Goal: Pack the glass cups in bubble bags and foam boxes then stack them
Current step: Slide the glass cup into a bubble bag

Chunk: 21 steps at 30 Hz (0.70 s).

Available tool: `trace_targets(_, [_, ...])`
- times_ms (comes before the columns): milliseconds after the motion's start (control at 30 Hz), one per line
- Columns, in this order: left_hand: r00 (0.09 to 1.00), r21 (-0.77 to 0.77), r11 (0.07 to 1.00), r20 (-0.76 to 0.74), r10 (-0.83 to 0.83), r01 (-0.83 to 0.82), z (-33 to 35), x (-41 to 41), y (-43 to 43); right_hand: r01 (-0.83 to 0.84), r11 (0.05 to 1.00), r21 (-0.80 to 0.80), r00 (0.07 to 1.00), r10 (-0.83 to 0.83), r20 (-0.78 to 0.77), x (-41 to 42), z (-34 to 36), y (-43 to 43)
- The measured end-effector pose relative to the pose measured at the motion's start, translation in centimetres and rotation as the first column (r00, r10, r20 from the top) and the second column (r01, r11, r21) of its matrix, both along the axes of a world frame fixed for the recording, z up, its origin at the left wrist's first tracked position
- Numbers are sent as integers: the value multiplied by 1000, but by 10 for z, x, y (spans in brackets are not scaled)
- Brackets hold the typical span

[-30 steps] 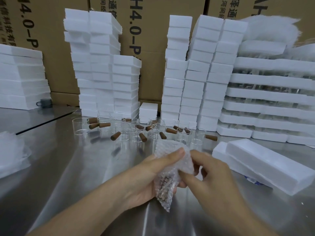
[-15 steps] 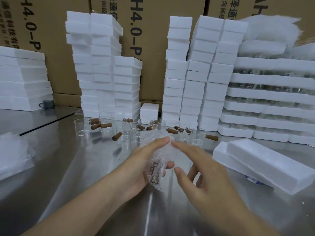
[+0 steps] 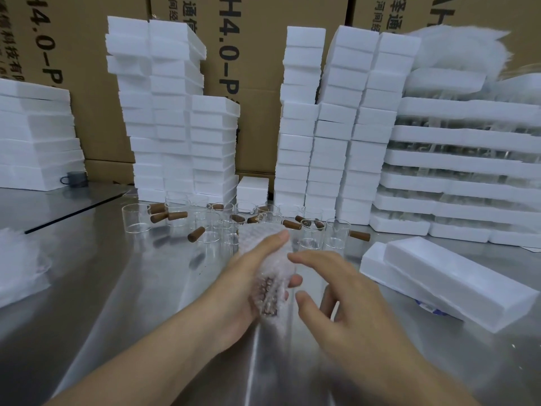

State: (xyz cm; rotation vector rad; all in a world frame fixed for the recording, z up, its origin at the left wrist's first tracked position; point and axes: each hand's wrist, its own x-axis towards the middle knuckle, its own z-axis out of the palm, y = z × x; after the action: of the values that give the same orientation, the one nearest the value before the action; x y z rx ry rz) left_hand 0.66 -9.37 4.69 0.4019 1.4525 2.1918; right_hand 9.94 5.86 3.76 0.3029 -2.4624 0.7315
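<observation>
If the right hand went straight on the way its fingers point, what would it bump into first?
Probably the bubble bag gripped by the left hand, which lies close in front of the right hand.

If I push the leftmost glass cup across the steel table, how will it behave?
The leftmost glass cup looks squat and wide-based, so it would probably slide on the polished table rather than tip. Its thin clear wall suggests fragility; pushed right, it may knock the neighbouring cups.

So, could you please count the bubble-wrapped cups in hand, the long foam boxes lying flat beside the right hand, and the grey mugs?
Bubble-wrapped cup: 1
Long foam boxes: 2
Grey mug: 1
Total: 4
</observation>
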Motion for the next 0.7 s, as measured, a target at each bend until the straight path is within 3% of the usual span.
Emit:
trace_targets(100, [999, -2, 999, 11, -42, 43, 2, -2, -7, -35, 999, 5, 998, 34, 60, -2, -4, 1])
trace_targets(233, [976, -175, 970, -107, -190, 169, -5, 2, -7, -122, 990, 65, 978, 109, 177, -3, -12, -3])
trace_targets(333, [970, -182, 965, -121, -211, 187, -9, -2, -3, -134, 990, -53, 972, 142, 185, -4, -12, -1])
trace_targets(433, [950, -160, 945, -84, -302, 286, -10, -6, -1, -110, 945, -308, 977, 160, 140, -8, -14, 0])
trace_targets(567, [970, -188, 976, -194, -150, 113, -16, -13, 2, -72, 890, -450, 993, 105, 48, -11, -13, -1])
trace_targets(633, [966, -235, 972, -247, -75, 16, -16, -16, 1, -54, 887, -460, 997, 74, 26, -10, -9, 2])
trace_targets(700, [963, -263, 964, -251, -101, 32, -15, -16, -1, -35, 907, -420, 999, 45, 14, -9, -5, 5])
